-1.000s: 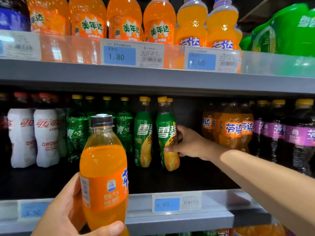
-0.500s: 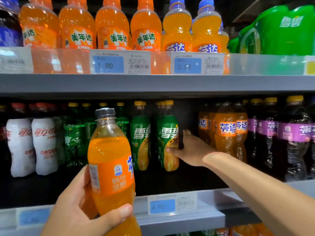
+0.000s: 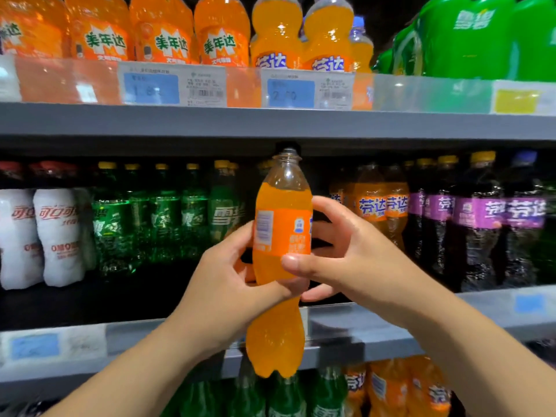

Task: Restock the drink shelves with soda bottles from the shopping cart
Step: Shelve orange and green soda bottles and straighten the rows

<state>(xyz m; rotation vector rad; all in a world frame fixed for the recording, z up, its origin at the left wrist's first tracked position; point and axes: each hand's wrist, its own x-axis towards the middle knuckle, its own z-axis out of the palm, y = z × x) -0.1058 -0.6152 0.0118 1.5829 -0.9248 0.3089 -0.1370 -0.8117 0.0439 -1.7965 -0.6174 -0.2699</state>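
Orange soda bottle (image 3: pixel 281 236), gripped by left hand (image 3: pixel 228 284) and right hand (image 3: pixel 355 257) together, should go in upright just beyond them, beside matching bottles (image 3: pixel 373 206).

On the middle shelf (image 3: pixel 487 311), a dark gap opens between the green bottles (image 3: pixel 222 215) and the orange bottles (image 3: pixel 373 206), seemingly empty to the back. The soda bottle (image 3: pixel 279 236) fronts it. The upper shelf (image 3: pixel 270 123) caps the headroom.

Both hands, left hand (image 3: pixel 228 284) and right hand (image 3: pixel 346 260), grip an upright orange soda bottle (image 3: pixel 281 236) before the middle shelf (image 3: pixel 391 323).
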